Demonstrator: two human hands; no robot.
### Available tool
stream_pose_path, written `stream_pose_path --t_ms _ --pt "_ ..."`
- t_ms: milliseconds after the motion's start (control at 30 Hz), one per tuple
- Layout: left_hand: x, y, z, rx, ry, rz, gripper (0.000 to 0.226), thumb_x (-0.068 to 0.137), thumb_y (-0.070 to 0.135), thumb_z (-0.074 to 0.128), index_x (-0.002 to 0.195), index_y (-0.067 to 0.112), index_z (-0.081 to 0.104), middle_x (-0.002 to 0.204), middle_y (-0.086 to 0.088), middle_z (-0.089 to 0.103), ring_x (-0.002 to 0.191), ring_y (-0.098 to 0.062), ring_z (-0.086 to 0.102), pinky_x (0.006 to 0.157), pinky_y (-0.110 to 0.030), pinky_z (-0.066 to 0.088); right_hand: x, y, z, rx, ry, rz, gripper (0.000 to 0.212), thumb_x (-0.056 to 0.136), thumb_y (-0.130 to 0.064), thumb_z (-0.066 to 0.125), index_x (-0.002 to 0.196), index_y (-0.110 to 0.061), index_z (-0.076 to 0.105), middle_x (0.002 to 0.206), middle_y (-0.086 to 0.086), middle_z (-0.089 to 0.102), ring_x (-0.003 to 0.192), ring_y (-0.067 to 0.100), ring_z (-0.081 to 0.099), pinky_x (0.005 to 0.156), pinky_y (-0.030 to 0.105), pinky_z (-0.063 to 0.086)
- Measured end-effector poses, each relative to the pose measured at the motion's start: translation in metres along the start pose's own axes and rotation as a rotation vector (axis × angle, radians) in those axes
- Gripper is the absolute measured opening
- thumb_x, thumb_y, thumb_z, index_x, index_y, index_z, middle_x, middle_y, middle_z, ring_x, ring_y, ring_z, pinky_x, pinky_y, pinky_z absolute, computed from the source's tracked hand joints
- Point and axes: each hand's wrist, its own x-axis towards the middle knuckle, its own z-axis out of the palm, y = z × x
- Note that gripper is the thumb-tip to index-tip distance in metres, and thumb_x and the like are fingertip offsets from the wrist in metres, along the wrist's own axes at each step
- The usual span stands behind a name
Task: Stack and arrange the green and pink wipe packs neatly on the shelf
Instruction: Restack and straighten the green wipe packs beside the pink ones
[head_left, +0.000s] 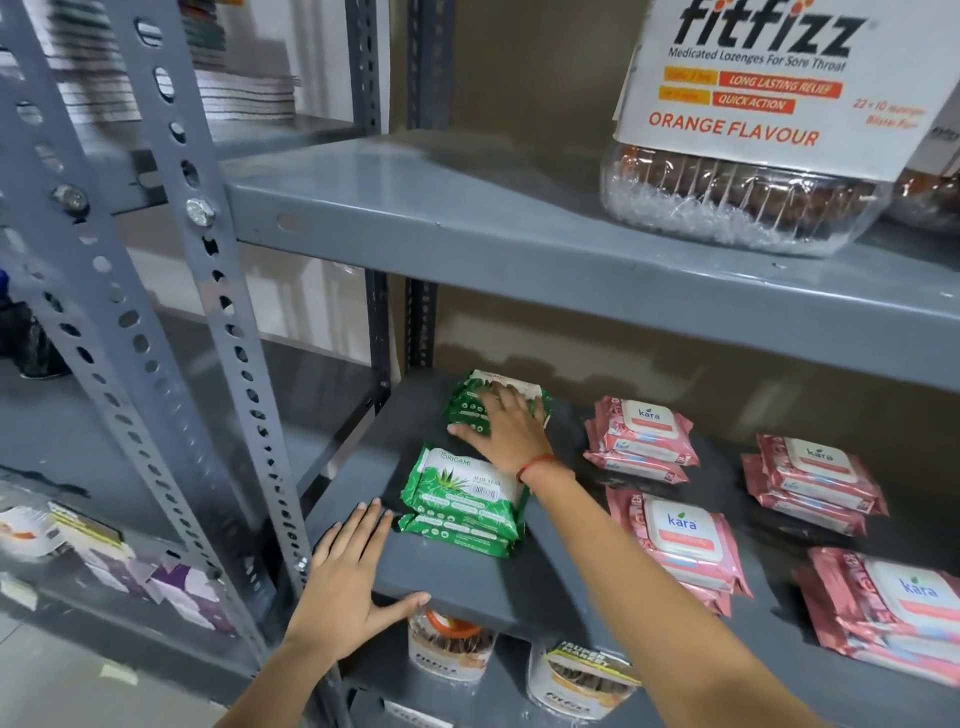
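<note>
2 green Origami stacks (462, 499), 4 pink Kara stacks (641, 436). Right hand (506, 428) spread flat on rear green stack (470, 402); left hand (348, 571) spread, gripping shelf (467, 592) edge.

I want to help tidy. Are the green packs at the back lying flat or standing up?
Lying flat. The back green packs sit stacked on the shelf, with the right hand resting flat on top.
</note>
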Motion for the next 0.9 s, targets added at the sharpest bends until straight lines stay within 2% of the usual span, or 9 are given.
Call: stream_pose_path --t_ms 67,167,333,467,600,900 --pt "0.0 0.0 0.001 0.017 0.024 -0.003 0.105 0.074 0.087 0.027 0.143 0.008 0.033 0.152 -0.008 0.028 0.14 -0.025 0.023 0.112 -0.032 0.0 -0.03 -0.012 -0.002 0.038 -0.007 -0.052 0.08 0.085 -0.073 0.035 0.148 -0.024 0.029 0.158 0.007 0.02 0.148 0.026 0.012 0.118 0.054 -0.002" --pt "0.0 -0.002 0.004 0.031 0.04 -0.005 0.108 0.073 0.088 0.025 0.145 0.008 0.027 0.154 -0.008 0.023 0.142 -0.024 0.019 0.113 -0.036 0.003 -0.073 -0.029 0.005 -0.011 0.023 -0.127 0.085 0.079 -0.076 0.043 0.147 -0.027 0.03 0.157 0.008 0.024 0.145 0.028 0.018 0.116 0.056 0.004" --pt "0.002 -0.004 0.009 0.025 0.042 -0.012 0.11 0.071 0.09 0.018 0.148 0.011 0.017 0.157 -0.006 0.011 0.145 -0.02 0.006 0.117 -0.04 0.007 -0.105 -0.036 0.031 -0.164 -0.011 -0.132 0.098 0.073 -0.08 0.046 0.151 -0.027 0.018 0.157 0.012 0.018 0.145 0.031 0.015 0.115 0.06 0.007" --pt "0.002 -0.004 0.009 0.02 0.037 -0.015 0.112 0.071 0.09 0.016 0.147 0.008 0.021 0.156 -0.008 0.017 0.144 -0.022 0.012 0.116 -0.043 0.013 -0.107 -0.034 0.043 -0.219 0.055 -0.134 0.088 0.081 -0.069 0.048 0.15 -0.024 0.019 0.155 0.016 0.022 0.144 0.034 0.019 0.113 0.061 0.015" --pt "0.002 -0.004 0.009 0.043 0.023 -0.016 0.114 0.068 0.091 0.009 0.148 0.01 0.014 0.158 -0.006 0.009 0.145 -0.02 0.005 0.117 -0.041 0.008 -0.105 -0.034 0.05 -0.258 0.084 -0.131 0.079 0.085 -0.058 0.051 0.148 -0.023 0.022 0.153 0.018 0.025 0.142 0.038 0.023 0.112 0.06 0.022" --pt "0.003 -0.005 0.009 0.017 0.025 -0.005 0.116 0.068 0.092 0.008 0.147 0.008 0.017 0.157 -0.009 0.014 0.145 -0.021 0.009 0.116 -0.042 0.008 -0.103 -0.035 0.048 -0.307 0.058 -0.128 0.078 0.087 -0.058 0.048 0.149 -0.022 0.019 0.153 0.018 0.025 0.142 0.037 0.021 0.111 0.059 0.022"
